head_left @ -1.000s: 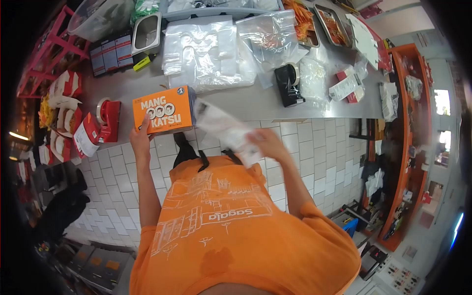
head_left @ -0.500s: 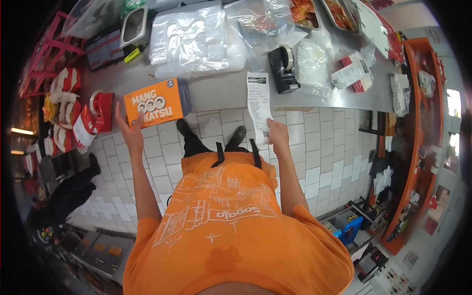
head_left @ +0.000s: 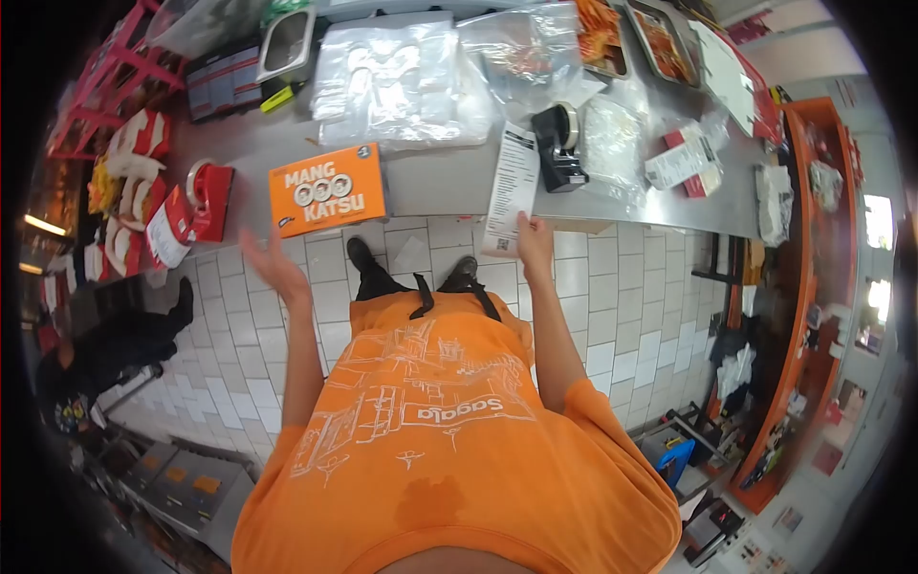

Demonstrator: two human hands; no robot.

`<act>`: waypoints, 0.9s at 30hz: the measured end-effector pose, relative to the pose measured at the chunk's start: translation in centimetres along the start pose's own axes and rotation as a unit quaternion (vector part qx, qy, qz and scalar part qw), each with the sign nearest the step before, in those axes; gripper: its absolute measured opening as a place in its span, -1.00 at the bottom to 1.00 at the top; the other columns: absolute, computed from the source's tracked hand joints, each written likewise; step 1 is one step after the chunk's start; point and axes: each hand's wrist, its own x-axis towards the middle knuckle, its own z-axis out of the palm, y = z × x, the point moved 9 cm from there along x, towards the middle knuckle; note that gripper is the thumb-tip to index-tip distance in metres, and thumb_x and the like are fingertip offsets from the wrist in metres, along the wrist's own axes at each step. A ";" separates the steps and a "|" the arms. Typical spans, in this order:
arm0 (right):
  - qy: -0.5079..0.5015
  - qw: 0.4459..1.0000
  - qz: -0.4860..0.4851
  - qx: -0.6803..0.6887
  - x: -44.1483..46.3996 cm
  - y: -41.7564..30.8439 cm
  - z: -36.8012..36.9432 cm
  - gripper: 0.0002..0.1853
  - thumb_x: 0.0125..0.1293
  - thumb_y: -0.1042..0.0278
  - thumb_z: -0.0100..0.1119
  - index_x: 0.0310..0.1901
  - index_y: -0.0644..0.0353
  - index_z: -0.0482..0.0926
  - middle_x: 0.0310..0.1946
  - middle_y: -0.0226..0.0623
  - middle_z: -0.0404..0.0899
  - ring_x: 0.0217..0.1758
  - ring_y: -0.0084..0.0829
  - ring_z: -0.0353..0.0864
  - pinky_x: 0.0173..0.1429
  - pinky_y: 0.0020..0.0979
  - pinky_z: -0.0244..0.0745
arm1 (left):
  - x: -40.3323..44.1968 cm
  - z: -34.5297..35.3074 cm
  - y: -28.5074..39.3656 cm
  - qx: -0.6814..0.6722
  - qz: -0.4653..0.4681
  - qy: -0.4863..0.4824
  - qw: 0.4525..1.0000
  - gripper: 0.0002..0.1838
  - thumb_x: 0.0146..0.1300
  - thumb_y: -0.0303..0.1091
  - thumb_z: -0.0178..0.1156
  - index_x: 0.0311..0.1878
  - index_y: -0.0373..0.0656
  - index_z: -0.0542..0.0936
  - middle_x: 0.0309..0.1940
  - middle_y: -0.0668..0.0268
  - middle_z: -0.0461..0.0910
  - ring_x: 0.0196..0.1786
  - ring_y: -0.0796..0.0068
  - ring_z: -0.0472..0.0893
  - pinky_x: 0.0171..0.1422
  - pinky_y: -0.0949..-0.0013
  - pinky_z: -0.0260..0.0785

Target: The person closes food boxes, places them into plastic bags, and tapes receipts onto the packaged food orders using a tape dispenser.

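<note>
My right hand (head_left: 536,245) pinches the lower end of a long printed receipt (head_left: 510,187), whose upper part reaches over the counter's front edge. Just in front of the counter is my left hand (head_left: 277,270), slightly blurred, with its fingers spread and nothing in them. Nearest to it is an orange box (head_left: 330,206) marked "Mang Katsu", which rests on the metal counter (head_left: 435,191) close to the front edge. A black tape dispenser (head_left: 560,158) stands right beside the receipt's upper end.
Clear plastic bags (head_left: 387,81) lie in a stack at the back. A red tape dispenser (head_left: 210,201) and red-and-white packets (head_left: 143,206) sit at the left. Trays of food (head_left: 660,48) are at the back right. Another person (head_left: 115,335) is at the far left.
My left hand has come off the orange box and drawn back toward me. The box now lies flatter on the counter. The receipt, still in my right hand, has tilted.
</note>
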 end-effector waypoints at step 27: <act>0.173 0.909 -0.323 -0.200 -2.4 -9.8 -7.3 -0.25 0.14 0.27 0.52 0.31 0.37 0.40 0.22 0.06 0.58 0.28 -0.08 0.60 0.41 -0.20 0.42 | -16.2 24.3 6.4 0.144 0.437 -0.439 0.772 -0.39 0.20 -0.32 0.34 0.36 0.08 0.50 0.43 0.43 0.41 0.41 0.29 0.36 0.38 0.07 0.18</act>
